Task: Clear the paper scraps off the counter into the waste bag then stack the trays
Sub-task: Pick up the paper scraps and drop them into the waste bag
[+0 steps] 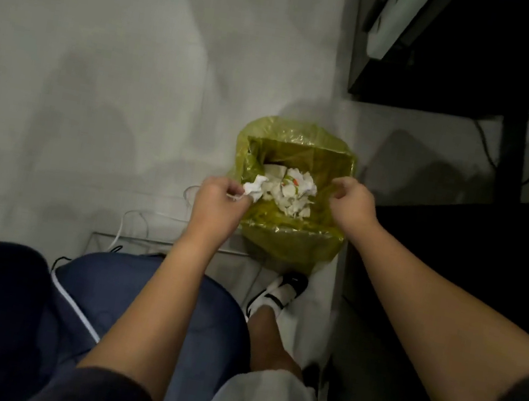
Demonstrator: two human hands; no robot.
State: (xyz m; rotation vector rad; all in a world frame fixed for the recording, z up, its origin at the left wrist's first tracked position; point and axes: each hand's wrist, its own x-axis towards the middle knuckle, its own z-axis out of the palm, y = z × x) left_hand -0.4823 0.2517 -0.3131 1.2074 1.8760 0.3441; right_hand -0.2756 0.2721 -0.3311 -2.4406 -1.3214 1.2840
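Down at the middle of the frame, a yellow-green waste bag (288, 238) lines a square bin on the pale floor (89, 51), its mouth open and a heap of white paper scraps (292, 191) lying inside. At the bag's left rim the left hand (218, 200) has its fingers curled round a crumpled white scrap (254, 189) — the paper sticks out past the fingertips, over the bag's opening. At the right rim the right hand (352, 204) pinches the thin plastic edge of the bag between thumb and fingers.

Below the bag, lower centre, a foot in a black-and-white shoe (279, 293) stands on the floor, just beside the bag. A dark blue cushion (141, 312) fills the lower left, partly under the left forearm. Along the right edge runs a dark desk (456, 248) — its upper parts are too dim to make out.
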